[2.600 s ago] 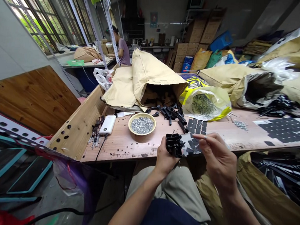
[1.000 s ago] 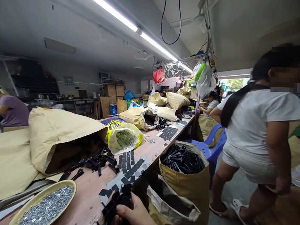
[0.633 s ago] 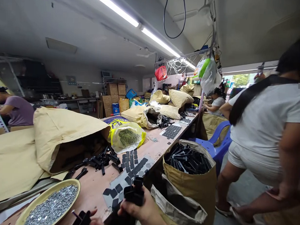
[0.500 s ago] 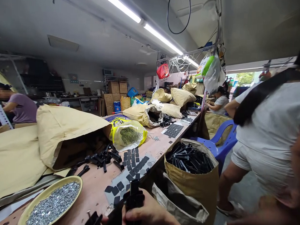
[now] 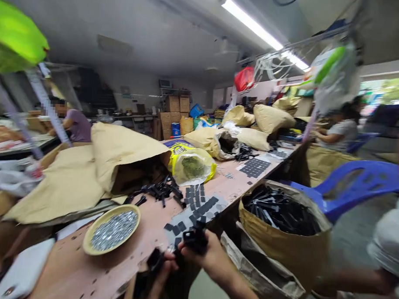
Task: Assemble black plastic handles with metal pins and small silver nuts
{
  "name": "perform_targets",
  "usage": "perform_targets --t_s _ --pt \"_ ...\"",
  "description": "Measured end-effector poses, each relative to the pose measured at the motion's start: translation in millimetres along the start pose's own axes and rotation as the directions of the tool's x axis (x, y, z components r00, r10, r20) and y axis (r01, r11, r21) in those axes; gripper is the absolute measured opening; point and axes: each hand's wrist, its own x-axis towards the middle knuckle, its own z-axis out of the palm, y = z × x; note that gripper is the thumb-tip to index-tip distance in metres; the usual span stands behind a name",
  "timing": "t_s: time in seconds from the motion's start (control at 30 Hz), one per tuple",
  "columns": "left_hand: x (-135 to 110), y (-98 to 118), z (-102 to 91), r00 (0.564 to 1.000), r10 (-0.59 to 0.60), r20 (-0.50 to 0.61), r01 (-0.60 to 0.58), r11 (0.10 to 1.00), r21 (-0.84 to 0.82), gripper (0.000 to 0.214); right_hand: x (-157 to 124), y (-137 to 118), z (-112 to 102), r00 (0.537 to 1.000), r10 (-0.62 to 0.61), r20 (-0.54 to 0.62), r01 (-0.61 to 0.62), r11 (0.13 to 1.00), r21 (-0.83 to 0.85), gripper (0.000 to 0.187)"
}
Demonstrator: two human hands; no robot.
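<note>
Low in the view, my left hand [image 5: 160, 277] is closed round a black plastic part [image 5: 141, 283]. To its right, my right hand [image 5: 215, 257] grips another black plastic part [image 5: 196, 240], raised over the table edge. The fingertips of both hands are close together; blur hides whether the two parts touch. Flat dark pads [image 5: 205, 207] lie on a grey sheet just beyond my hands. Left of them, on the pink tabletop [image 5: 117, 260], sits a yellow bowl [image 5: 136, 221] full of small silvery metal pieces. A pile of black plastic parts [image 5: 162, 189] spills from a paper sack [image 5: 127, 142].
An open sack of black parts [image 5: 282, 211] stands right of the table, near a blue plastic chair [image 5: 365, 181]. A yellow plastic bag [image 5: 194, 166] holds thin greenish pieces. A white phone-like object [image 5: 25, 267] lies at lower left. A person [image 5: 389, 243] is at the right edge.
The view has swung left, so the scene sits further right. My left hand has come up more into view with its black part. The person at right has moved mostly out of frame.
</note>
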Motion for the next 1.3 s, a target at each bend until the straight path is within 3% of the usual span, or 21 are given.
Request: perform_targets --t_s 0.13,0.23,0.37,0.47,0.6,0.7,0.8,0.87,0.97,1.17,1.3 --pt "-0.2 7.5 2.3 0.993 -0.109 -0.038 0.102 0.983 -0.152 0.057 4.5 7.6 1.8 0.996 0.021 -0.089 -0.029 0.996 -0.08 0.056" --pt "1.5 9.1 -0.4 0.971 -0.094 0.22 0.156 0.946 -0.284 0.053 8.3 15.4 4.0 0.995 0.025 -0.095 -0.035 0.993 -0.109 0.052" --pt "-1.4 13.3 -6.5 0.994 -0.05 0.101 0.071 0.973 -0.217 0.048 7.9 22.6 7.1 0.998 0.047 -0.05 -0.054 0.988 -0.146 0.052" --pt "-3.2 16.8 -9.7 0.963 0.015 0.269 0.057 0.965 -0.257 0.046 5.7 25.1 10.0 0.997 0.071 -0.01 -0.072 0.988 -0.136 0.053" --pt "-2.4 15.7 -10.2 0.987 -0.017 0.16 0.054 0.972 -0.23 0.049 2.5 26.6 11.4 0.999 0.047 -0.013 -0.049 0.985 -0.164 0.052" --pt "-2.2 13.6 -9.1 0.976 -0.021 0.217 0.078 0.963 -0.257 0.052 1.6 28.7 7.6 0.998 0.047 -0.038 -0.053 0.983 -0.173 0.052" --pt "-4.3 15.4 -8.4 0.987 -0.041 0.157 0.075 0.973 -0.217 0.055 2.2 30.9 3.4 0.994 0.038 -0.101 -0.055 0.984 -0.169 0.052" --pt "-8.3 18.3 -7.5 0.97 -0.023 0.24 0.082 0.967 -0.24 0.055 1.8 30.8 3.4 0.995 0.064 -0.073 -0.072 0.991 -0.117 0.053" --pt "-16.8 20.5 -4.1 0.954 -0.01 0.3 0.13 0.914 -0.384 0.059 -2.2 28.5 8.8 0.995 0.102 0.019 -0.101 0.994 -0.048 0.059" --pt "-28.4 14.1 3.5 0.89 -0.16 0.428 0.401 0.722 -0.563 0.071 -11.3 25.9 18.1 0.971 0.169 0.17 -0.169 0.985 -0.009 0.052" --pt "-29.7 16.7 4.5 0.887 -0.151 0.436 0.42 0.656 -0.627 0.071 -12.5 26.1 20.4 0.955 0.199 0.222 -0.201 0.979 -0.012 0.054"
